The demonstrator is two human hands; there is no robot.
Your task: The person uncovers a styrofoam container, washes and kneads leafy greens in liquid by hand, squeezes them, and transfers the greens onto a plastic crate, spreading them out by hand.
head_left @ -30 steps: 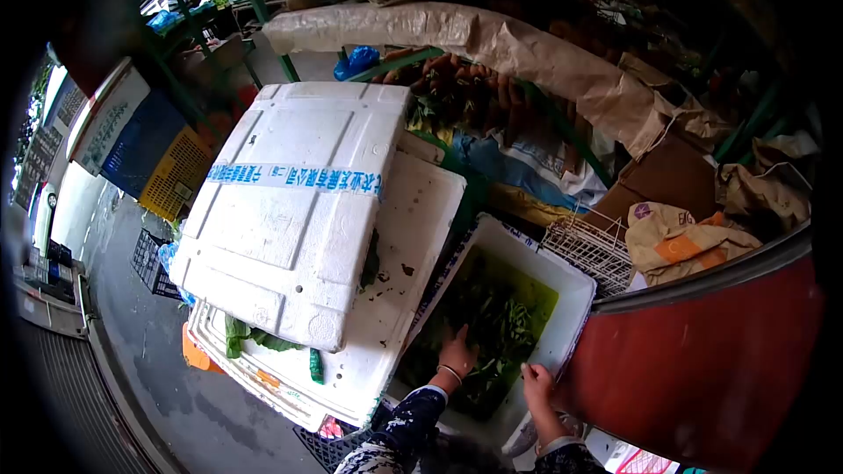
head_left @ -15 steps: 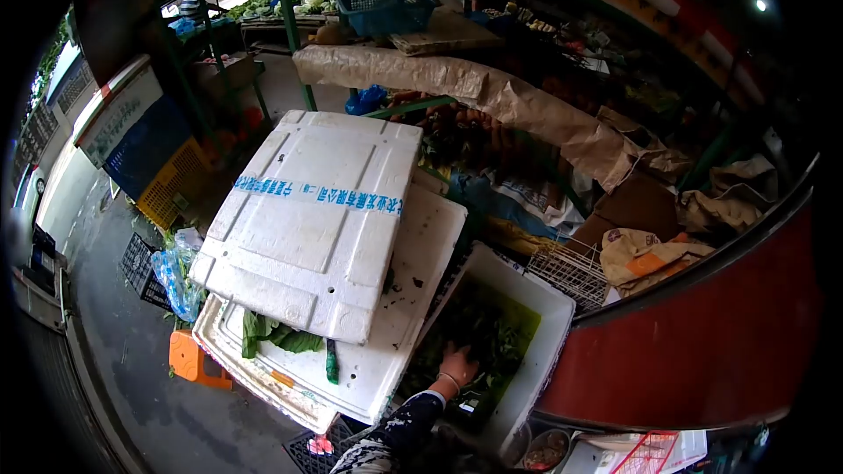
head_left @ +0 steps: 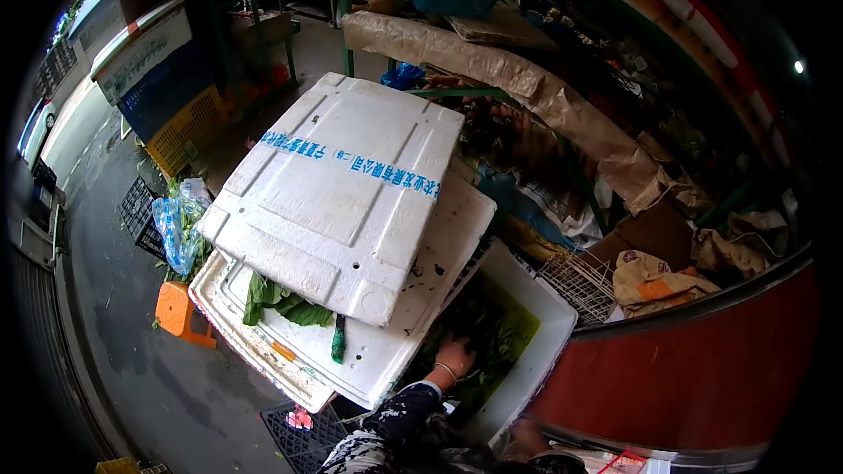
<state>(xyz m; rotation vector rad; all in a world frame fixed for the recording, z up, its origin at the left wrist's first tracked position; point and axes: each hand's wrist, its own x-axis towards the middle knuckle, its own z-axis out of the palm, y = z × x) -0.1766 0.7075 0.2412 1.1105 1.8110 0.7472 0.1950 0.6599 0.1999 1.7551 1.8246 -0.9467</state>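
Leafy greens (head_left: 496, 342) lay in greenish water (head_left: 527, 321) inside the white foam box (head_left: 546, 320), to the right of the printed foam lid (head_left: 325, 193). Your left hand (head_left: 455, 357) was down among them with its fingertips hidden, so I couldn't tell whether they had closed on any leaves. Your right hand (head_left: 529, 439) had just come back into view, blurred, by the box's near end; its grip was unclear. The hands were apart, leaving only the left at the greens.
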